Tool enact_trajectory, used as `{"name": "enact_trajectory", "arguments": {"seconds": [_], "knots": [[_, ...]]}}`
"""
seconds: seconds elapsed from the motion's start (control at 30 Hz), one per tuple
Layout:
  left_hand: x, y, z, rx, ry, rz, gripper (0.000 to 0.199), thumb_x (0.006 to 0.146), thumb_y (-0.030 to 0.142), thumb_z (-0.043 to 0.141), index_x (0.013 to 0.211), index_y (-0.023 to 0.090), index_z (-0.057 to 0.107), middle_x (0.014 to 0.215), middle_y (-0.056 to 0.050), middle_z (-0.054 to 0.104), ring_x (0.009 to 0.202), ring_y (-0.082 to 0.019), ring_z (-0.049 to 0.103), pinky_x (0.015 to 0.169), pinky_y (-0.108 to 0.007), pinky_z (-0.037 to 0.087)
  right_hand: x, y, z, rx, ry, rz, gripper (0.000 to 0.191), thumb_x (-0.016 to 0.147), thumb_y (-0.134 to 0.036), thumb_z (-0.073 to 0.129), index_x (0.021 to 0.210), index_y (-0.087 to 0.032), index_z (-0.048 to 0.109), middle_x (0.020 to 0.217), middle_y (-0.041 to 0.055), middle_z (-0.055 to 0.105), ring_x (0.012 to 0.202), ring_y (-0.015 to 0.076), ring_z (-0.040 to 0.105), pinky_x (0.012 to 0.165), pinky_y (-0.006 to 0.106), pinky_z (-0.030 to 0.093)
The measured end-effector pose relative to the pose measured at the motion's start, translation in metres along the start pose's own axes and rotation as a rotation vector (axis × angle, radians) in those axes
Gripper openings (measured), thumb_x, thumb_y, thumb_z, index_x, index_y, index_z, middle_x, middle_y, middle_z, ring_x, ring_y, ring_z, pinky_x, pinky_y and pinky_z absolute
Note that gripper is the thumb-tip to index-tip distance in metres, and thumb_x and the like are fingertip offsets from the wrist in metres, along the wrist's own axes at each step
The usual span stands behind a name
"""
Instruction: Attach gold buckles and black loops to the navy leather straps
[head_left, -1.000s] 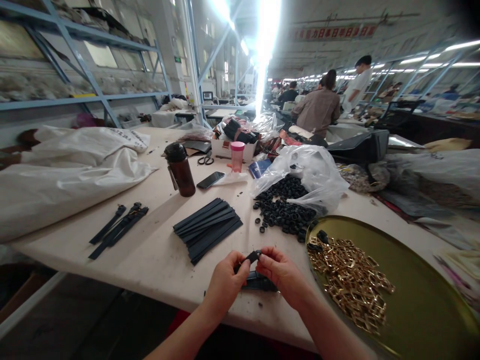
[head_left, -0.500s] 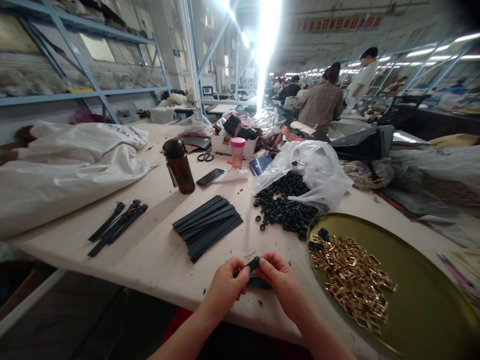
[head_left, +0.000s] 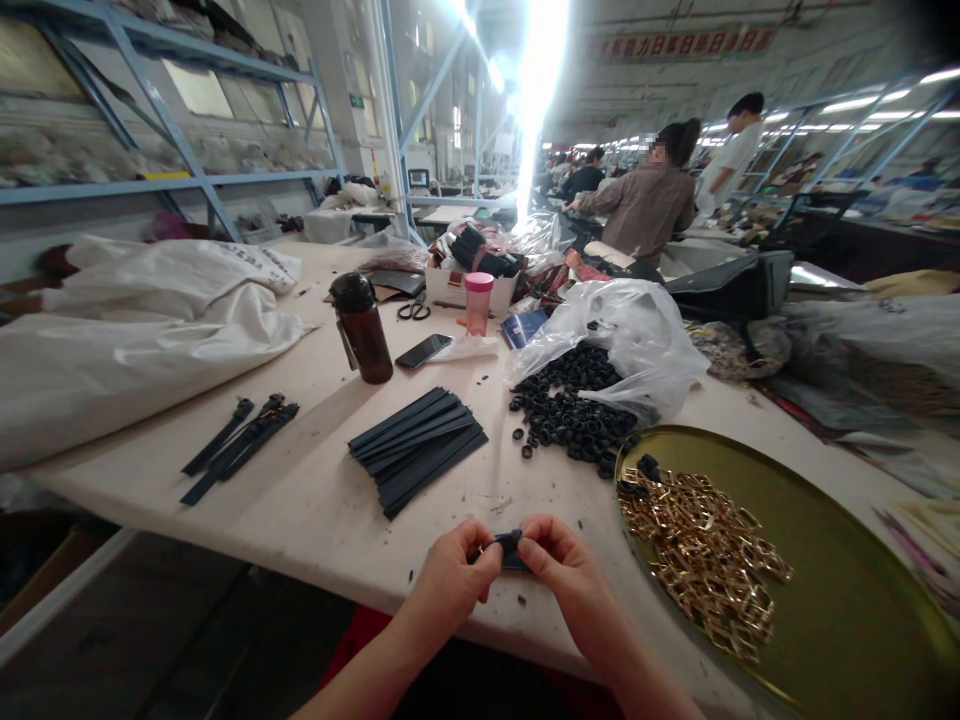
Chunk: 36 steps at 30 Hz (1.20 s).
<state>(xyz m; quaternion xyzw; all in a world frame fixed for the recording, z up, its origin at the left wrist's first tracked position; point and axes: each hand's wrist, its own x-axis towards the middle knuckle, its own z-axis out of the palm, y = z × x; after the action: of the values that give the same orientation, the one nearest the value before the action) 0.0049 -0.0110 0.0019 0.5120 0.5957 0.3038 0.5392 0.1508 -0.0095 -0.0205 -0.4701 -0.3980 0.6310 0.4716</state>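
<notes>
Just above the table's front edge, my left hand (head_left: pixel 461 562) and my right hand (head_left: pixel 556 555) pinch a short dark strap (head_left: pixel 508 541) between thumbs and fingers. Part of the strap is hidden by the fingers. Beyond my hands lies a fanned stack of flat black straps (head_left: pixel 417 450). Several straps with buckles (head_left: pixel 244 445) rest farther left. Small black loops (head_left: pixel 577 410) spill from a clear plastic bag (head_left: pixel 637 335). To the right, gold-coloured buckle frames (head_left: pixel 709 550) are heaped in a round, gold-toned tray (head_left: pixel 847 560).
A dark brown bottle (head_left: pixel 362 330), a phone (head_left: pixel 424 351), scissors (head_left: pixel 414 308) and a pink-lidded cup (head_left: pixel 478 305) stand or lie mid-table. White sacking (head_left: pixel 150 350) covers the left side. Behind it all, a person in a brown shirt (head_left: pixel 641 205) works near a co-worker in white (head_left: pixel 731 160).
My hands have shifted slightly, and the strap between them now lies flatter. The person in brown has turned and reaches an arm to the left. The camera view moved a little.
</notes>
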Motion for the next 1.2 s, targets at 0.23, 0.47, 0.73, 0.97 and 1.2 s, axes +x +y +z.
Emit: {"name": "enact_trajectory", "arguments": {"seconds": [0.23,0.47,0.73,0.97,1.2], "knots": [[-0.009,0.004,0.001,0.083,-0.02,0.056,0.015,0.07,0.028,0.045,0.058,0.019,0.043,0.043,0.008,0.039,0.04,-0.008,0.037,0.043,-0.019,0.028,-0.003,0.007,0.003,0.181,-0.064,0.151,0.027,0.068,-0.042,0.067,0.069,-0.017,0.057,0.067,-0.0019,0.056,0.064,0.0126,0.049,0.066,0.027,0.04],[-0.01,-0.002,0.003,0.167,0.026,0.106,0.018,0.075,0.03,0.043,0.062,0.018,0.045,0.048,0.007,0.039,0.045,-0.009,0.038,0.046,-0.02,0.03,-0.01,0.005,0.01,0.402,-0.074,0.232,0.021,0.064,-0.033,0.072,0.07,-0.018,0.059,0.068,-0.0019,0.058,0.061,0.0099,0.051,0.061,0.023,0.041],[-0.016,0.003,-0.004,0.117,-0.189,0.16,0.015,0.078,0.023,0.043,0.087,0.016,0.052,0.064,0.003,0.055,0.053,-0.009,0.047,0.051,-0.02,0.035,-0.01,0.007,0.0,0.211,-0.018,0.153,0.025,0.066,-0.038,0.069,0.082,-0.019,0.063,0.076,0.0004,0.063,0.071,0.0144,0.055,0.069,0.027,0.041],[-0.015,0.0,-0.007,0.001,-0.149,0.214,0.018,0.074,0.012,0.042,0.091,0.018,0.044,0.073,0.001,0.062,0.067,-0.012,0.057,0.061,-0.022,0.041,-0.017,-0.004,0.006,-0.008,-0.049,0.027,0.026,0.072,-0.043,0.063,0.08,-0.018,0.064,0.069,0.0002,0.062,0.068,0.015,0.052,0.067,0.028,0.04],[-0.014,-0.003,-0.009,0.132,-0.109,0.167,0.015,0.076,0.022,0.049,0.089,0.02,0.042,0.067,0.003,0.062,0.062,-0.013,0.057,0.059,-0.022,0.039,-0.021,0.002,0.004,0.049,-0.082,0.087,0.029,0.075,-0.044,0.06,0.089,-0.019,0.063,0.082,0.003,0.062,0.072,0.0152,0.051,0.066,0.027,0.04]]}}
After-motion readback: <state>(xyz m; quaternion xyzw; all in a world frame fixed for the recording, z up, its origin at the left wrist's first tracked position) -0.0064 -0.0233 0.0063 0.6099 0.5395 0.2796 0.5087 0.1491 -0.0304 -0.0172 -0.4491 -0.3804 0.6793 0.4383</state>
